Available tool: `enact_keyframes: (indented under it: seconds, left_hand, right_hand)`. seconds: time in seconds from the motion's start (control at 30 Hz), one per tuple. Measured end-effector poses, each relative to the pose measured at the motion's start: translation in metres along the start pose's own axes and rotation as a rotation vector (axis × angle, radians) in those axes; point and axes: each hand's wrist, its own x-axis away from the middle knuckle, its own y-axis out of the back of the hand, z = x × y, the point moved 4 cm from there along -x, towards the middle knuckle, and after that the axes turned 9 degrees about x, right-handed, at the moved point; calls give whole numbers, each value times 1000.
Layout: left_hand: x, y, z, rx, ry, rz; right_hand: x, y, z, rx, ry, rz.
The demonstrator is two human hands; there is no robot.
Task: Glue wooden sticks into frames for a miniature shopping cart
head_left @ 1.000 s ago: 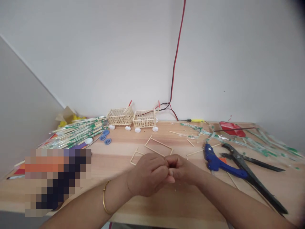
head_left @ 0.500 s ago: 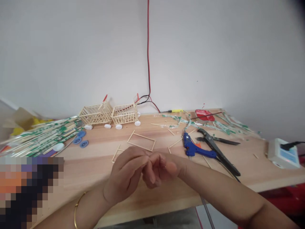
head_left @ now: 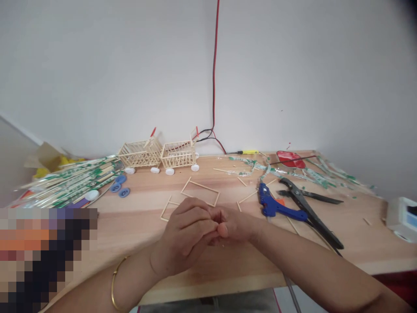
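My left hand (head_left: pixel 187 232) and my right hand (head_left: pixel 237 224) meet above the front of the wooden table (head_left: pixel 182 280). The fingers of both are curled and pressed together at the tips; whatever lies between them is hidden. Just behind the hands lies a rectangular frame of thin wooden sticks (head_left: pixel 205 186). Partly covered by my left hand is another stick frame (head_left: pixel 165 208). Two sticks joined at a corner (head_left: pixel 248 196) rest beyond my right hand. To the right of it is a blue glue gun (head_left: pixel 269 205).
Two stick-built carts (head_left: pixel 140 154) with white wheels stand by the wall. Packaged sticks (head_left: pixel 87 180) and blue wheels (head_left: pixel 124 192) lie left. Black-handled pliers (head_left: pixel 312 217), torn wrappers (head_left: pixel 321 177), a yellow-handled tool (head_left: pixel 250 152) and a white box (head_left: pixel 399 217) are right.
My right hand's fingers have turned inward and closed against my left fingertips, where they were loosely curled with the palm showing. The whole scene has shifted slightly right in view.
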Motion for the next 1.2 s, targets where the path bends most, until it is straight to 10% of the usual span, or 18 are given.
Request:
enact_keyframes:
  seconds: [0.17, 0.37, 0.57, 1.0, 1.2]
  left_hand:
    - [8, -6, 18, 187, 234, -13]
    - [20, 18, 81, 944, 901, -716]
    - [27, 40, 111, 1244, 935, -982]
    - [19, 15, 93, 1502, 922, -614]
    - [20, 21, 87, 734, 708, -381]
  right_hand:
    - [-1, 3, 1, -46, 3, -55]
    - [-5, 11, 0, -526, 63, -243]
    - [-7, 20, 4, -652, 36, -368]
    - [-3, 33, 14, -694, 157, -519]
    - [0, 32, 21, -720, 199, -499]
